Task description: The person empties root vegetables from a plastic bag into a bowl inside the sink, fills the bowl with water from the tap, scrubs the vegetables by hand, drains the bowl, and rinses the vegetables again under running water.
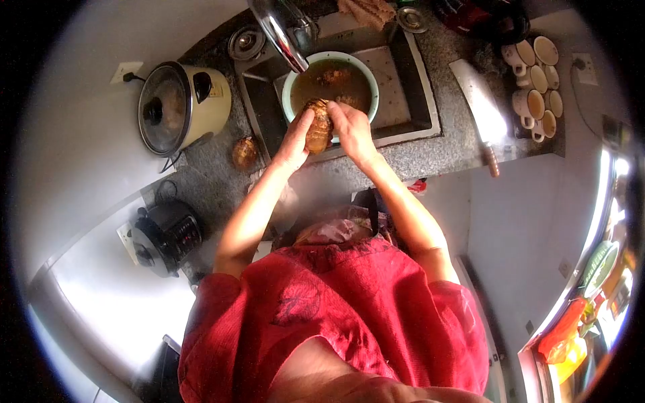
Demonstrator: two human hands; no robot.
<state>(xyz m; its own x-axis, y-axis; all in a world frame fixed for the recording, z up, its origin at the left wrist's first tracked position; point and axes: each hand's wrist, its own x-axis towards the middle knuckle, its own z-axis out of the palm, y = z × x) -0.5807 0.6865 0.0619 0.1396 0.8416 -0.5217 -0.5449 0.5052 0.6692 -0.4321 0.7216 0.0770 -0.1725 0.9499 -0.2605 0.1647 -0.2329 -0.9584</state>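
Between my two hands is a brown, ringed taro root point(318, 126), held over the near rim of a pale green basin point(287, 94). My left hand point(295, 140) grips its left side, and my right hand point(353, 131) presses on its upper right with thumb and fingers. Murky brown water point(329, 77) fills the basin, and a reddish-brown lump shows in it. The basin stands in a metal sink point(403, 87) under the faucet point(279, 37). A second taro root point(245, 153) lies on the counter left of the sink.
A lidded cooker point(181, 107) stands at the left, with a dark appliance point(164, 235) nearer me. On the right, a large knife point(480, 104) lies with its handle past the counter edge, beside several mugs point(537, 80). A metal drain strainer point(246, 43) sits behind the sink.
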